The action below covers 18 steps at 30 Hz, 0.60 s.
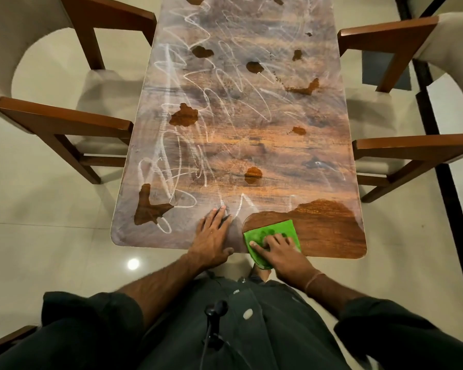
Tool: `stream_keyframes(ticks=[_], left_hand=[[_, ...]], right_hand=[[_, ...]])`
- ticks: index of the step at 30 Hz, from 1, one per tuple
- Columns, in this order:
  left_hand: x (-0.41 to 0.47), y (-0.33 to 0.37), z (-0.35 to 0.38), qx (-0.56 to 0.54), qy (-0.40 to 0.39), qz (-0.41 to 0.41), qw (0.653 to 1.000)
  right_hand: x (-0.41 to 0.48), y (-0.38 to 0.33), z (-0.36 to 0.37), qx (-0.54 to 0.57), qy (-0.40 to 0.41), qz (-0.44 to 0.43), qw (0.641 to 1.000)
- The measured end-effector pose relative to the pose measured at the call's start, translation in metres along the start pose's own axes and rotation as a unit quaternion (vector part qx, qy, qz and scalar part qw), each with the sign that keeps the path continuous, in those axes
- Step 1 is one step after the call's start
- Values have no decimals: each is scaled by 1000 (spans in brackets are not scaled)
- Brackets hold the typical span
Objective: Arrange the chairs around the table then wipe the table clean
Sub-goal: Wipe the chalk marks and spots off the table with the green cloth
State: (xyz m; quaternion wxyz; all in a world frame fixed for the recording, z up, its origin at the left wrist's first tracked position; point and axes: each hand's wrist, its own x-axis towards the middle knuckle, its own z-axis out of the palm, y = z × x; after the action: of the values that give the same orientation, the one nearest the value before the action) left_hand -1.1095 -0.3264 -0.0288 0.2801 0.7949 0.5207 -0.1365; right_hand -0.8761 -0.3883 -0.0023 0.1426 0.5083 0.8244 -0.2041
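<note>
A long wooden table [241, 145] runs away from me, covered in white chalky film and scribbles with several darker wet patches. Its near right corner [329, 231] is bare, clean wood. My right hand [278, 249] presses flat on a green cloth [273, 232] at the table's near edge, beside the cleaned patch. My left hand [211, 233] rests flat on the dusty surface just left of the cloth, fingers straight. A wooden chair with pale upholstery [64, 113] stands at the left side of the table, another chair [412, 145] at the right side.
The floor [51, 249] is glossy pale tile with a light reflection near my left. A dark vertical strip [439, 156] runs along the floor behind the right chair. Another chair arm [6, 340] shows at the bottom left corner.
</note>
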Motion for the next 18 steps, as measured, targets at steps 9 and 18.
stream_keyframes(ticks=[9,18], left_hand=[[-1,-5,0,-11,8,0,1000],[-1,-10,-5,-18,9,12,1000]], right_hand=[[42,-29,-15,22,-38,28,999],[58,-38,-21,38,-30,76,996]])
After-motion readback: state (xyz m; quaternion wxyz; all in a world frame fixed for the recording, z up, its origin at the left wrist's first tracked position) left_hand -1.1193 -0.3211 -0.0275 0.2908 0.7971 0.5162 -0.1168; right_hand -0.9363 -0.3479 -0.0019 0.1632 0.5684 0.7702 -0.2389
